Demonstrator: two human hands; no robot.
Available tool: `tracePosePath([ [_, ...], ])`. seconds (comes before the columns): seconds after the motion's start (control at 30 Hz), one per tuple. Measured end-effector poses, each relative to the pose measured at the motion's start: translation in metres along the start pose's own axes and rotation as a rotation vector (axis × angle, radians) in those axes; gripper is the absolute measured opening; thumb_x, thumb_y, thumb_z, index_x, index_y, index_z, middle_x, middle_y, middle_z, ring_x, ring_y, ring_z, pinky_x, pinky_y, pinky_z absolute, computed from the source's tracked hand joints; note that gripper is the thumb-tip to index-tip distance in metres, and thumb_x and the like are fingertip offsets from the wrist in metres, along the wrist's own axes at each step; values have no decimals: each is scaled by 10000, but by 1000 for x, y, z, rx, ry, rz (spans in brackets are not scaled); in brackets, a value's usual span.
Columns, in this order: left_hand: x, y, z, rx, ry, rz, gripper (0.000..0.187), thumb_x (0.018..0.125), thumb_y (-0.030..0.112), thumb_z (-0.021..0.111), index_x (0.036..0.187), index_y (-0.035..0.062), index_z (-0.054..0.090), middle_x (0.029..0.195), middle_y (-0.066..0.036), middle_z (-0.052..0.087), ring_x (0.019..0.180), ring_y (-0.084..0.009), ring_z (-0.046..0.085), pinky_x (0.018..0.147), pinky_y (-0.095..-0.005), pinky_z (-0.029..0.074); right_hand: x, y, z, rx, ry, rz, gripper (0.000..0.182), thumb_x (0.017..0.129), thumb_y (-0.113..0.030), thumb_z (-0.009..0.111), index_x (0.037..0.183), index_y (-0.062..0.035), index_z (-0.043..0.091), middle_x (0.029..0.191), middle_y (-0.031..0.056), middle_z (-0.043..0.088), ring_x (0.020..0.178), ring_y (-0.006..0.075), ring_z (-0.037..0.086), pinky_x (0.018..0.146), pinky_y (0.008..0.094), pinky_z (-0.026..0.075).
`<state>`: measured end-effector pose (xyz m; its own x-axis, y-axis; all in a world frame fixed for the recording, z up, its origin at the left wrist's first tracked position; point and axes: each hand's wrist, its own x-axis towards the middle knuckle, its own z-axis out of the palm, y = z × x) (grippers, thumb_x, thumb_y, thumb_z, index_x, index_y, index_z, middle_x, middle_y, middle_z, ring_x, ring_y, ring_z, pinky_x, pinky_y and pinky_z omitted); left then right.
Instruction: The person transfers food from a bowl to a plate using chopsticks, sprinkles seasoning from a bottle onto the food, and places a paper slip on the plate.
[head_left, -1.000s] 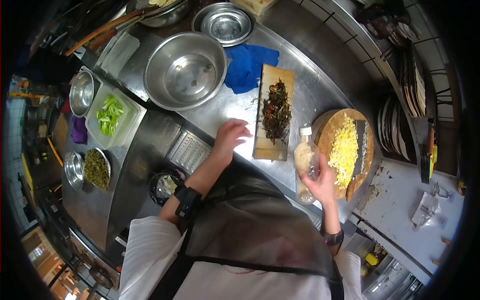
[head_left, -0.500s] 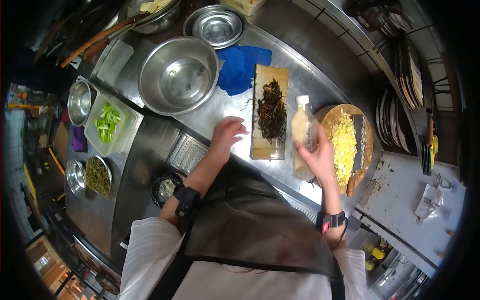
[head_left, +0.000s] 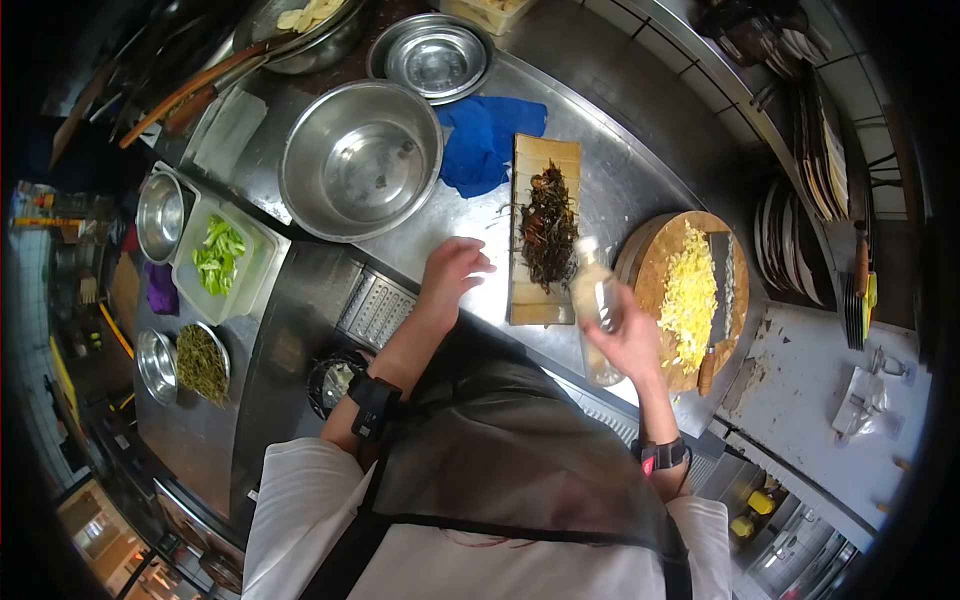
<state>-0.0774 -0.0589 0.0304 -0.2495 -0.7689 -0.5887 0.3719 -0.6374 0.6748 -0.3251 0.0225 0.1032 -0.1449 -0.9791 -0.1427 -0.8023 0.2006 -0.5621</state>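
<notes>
My right hand [head_left: 628, 335] is wrapped round a clear bottle [head_left: 598, 290] with a pale cap, its neck slanting a little toward the plate. Left of the bottle lies a long rectangular plate [head_left: 530, 308] bearing a heap of dark, stringy food [head_left: 548, 225]. My left hand [head_left: 457, 275] hovers on the plate's left side, fingers apart and holding nothing. On the right, a round wooden board [head_left: 650, 260] carries chopped yellow food [head_left: 690, 300] and a cleaver [head_left: 720, 290] with a wooden handle.
A large steel bowl [head_left: 362, 160] and a blue cloth [head_left: 490, 145] sit behind my left hand. Farther left are a plastic tub [head_left: 262, 240] with green pieces [head_left: 218, 256] and a dish of green strands [head_left: 202, 365]. Plates [head_left: 785, 235] stand racked at the right.
My right hand has moved slightly down and left with the bottle, whose neck has dropped and come nearer the plate. The left hand has barely moved.
</notes>
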Motion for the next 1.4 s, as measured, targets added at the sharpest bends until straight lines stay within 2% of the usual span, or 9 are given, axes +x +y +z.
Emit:
tracePosePath([
  [0.03,1,-1,-1,2,-4,-5,135,876,131,480,984,71,535,798,-27,569,832,-169,597,711,-268,421,-6,8,4,-103,-119,20,701,642,-358,702,1215,-42,449,590,109,570,547,273,600,528,373,464],
  [0.17,0,1,-5,36,28,1,141,877,136,482,991,72,534,797,-24,567,839,-173,597,712,-269,419,-31,7,2,-56,-147,116,695,637,-378,695,1193,-32,461,581,103,569,532,292,591,543,382,469],
  [0.3,-2,-4,-7,22,16,1,144,880,142,480,994,74,535,803,-24,567,841,-176,598,709,-267,418,-47,19,13,29,-90,78,691,634,-378,700,1181,-26,467,578,101,569,523,294,587,543,383,468],
  [0.37,-3,-6,-5,12,7,-3,145,884,148,476,994,76,535,811,-24,570,839,-174,598,703,-264,419,-50,31,21,-140,-222,79,682,632,-366,709,1173,-26,470,579,95,572,521,291,587,522,381,463],
  [0.97,-17,-11,-2,33,55,2,145,878,139,487,996,71,538,807,-22,577,823,-170,607,678,-261,426,-21,19,6,-32,22,90,682,640,-352,713,1190,-34,464,571,97,566,535,287,591,522,372,461],
  [1.13,-13,-6,1,30,39,13,146,876,142,491,996,75,540,813,-20,580,827,-170,607,683,-261,426,-8,23,3,-87,4,74,690,638,-363,713,1193,-31,471,573,102,563,540,288,594,527,366,465],
  [1.2,-13,-5,1,30,24,24,146,876,146,493,995,76,540,817,-20,582,830,-169,606,688,-261,426,-7,17,-4,-50,61,47,637,640,-293,723,1156,2,492,552,85,512,483,223,534,479,333,421],
  [1.3,-12,-2,0,19,29,2,147,875,149,495,996,79,540,821,-20,583,835,-168,605,698,-264,423,-3,11,-9,-84,20,99,686,645,-391,697,1183,-22,486,552,96,555,540,289,596,526,370,466],
  [1.4,-6,2,0,12,11,18,146,874,149,493,994,81,541,821,-20,583,840,-168,604,707,-267,419,3,26,-1,-211,-82,27,682,646,-387,698,1181,-18,491,539,93,546,525,283,588,517,368,458],
])
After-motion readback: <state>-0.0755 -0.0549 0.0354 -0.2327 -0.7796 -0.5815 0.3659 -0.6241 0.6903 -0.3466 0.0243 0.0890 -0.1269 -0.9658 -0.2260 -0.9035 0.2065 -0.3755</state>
